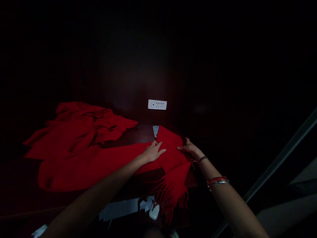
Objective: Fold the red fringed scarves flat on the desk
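A long red fringed scarf stretches over a dark wooden surface. Its right end is folded over, and the fringe hangs past the front edge. My left hand lies on the scarf beside the fold, fingers spread and pressing flat. At the fold's right edge is my right hand, its thumb resting on the cloth and its fingers apart along the edge. Farther left, the red cloth is heaped in a crumpled pile. Behind the fold, a phone-like flat object is partly covered by the scarf.
A white socket panel is set in the dark back wall. Below the surface's front edge are a white rounded object, crumpled white paper or plastic and a pale panel. A pale slanted bar crosses the right side.
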The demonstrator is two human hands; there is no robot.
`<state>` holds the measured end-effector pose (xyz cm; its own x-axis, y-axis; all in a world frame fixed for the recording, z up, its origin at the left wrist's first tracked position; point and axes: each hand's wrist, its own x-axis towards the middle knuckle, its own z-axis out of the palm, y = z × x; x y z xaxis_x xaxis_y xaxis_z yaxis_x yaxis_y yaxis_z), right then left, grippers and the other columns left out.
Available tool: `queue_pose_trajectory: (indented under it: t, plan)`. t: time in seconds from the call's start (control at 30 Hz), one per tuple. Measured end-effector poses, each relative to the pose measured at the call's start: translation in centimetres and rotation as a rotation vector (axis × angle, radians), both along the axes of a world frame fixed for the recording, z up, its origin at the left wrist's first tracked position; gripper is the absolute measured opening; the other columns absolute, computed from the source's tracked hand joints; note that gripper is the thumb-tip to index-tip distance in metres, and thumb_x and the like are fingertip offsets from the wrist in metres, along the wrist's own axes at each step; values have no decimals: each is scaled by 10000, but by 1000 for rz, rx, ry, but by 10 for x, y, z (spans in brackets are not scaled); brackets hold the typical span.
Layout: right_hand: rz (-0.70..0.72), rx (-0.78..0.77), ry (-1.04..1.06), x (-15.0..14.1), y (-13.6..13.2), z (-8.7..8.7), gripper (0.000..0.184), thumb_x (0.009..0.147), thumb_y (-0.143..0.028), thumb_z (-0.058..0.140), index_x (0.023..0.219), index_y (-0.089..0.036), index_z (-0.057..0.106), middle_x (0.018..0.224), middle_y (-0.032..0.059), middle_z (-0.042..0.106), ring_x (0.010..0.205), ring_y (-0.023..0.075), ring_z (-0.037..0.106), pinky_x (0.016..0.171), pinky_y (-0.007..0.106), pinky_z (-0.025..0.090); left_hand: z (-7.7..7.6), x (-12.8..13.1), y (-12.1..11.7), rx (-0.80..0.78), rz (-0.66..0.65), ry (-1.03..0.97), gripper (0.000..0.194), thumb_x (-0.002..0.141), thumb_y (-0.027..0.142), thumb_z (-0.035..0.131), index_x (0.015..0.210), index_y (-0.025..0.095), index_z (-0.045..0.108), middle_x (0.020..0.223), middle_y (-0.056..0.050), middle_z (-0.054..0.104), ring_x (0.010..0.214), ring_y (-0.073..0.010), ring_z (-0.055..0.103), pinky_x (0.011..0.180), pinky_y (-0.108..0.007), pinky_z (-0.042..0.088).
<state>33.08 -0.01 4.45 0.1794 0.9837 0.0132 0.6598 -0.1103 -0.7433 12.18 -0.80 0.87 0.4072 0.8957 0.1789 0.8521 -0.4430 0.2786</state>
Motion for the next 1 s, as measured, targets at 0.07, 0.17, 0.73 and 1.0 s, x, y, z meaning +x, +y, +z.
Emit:
queue_pose_trajectory:
  t: [0.07, 0.17, 0.73, 1.0]
  plan:
    - [-14, -56, -105, 3, 3, -2, 899, 475, -127, 645, 1264, -84, 214, 1181, 155, 426, 1039, 205, 440, 824, 241, 370, -4, 0, 7, 17, -45, -25, 513, 814, 414, 270, 1249, 142, 276, 1247, -104, 352, 1159, -189, 296, 959, -281, 216]
    - [-16, -52, -101, 12, 7, -7, 852, 481, -87, 615, 1251, -82, 251, 1190, 138, 422, 1047, 195, 433, 834, 232, 360, -5, -2, 12, -27, -24, -20, 636, 736, 457, 420, 1255, 130, 252, 1261, -113, 329, 1165, -201, 285, 951, -263, 231]
    - [50, -39, -235, 14, -24, -13, 871, 560, -316, 647, 1279, -123, 196, 1134, 138, 478, 986, 208, 486, 781, 254, 382, -6, 3, 5, -28, 225, 45, 583, 798, 478, 186, 1297, 194, 90, 1326, -138, 176, 1189, -261, 219, 929, -435, 164]
    - [-77, -13, -199, 4, 10, -15, 846, 511, -295, 669, 1235, -86, 284, 1097, 163, 495, 991, 234, 481, 772, 265, 392, 0, 3, 15, -236, 218, 99, 887, 633, 679, 285, 1305, 176, -5, 1357, -105, 73, 1222, -277, 73, 936, -495, 115]
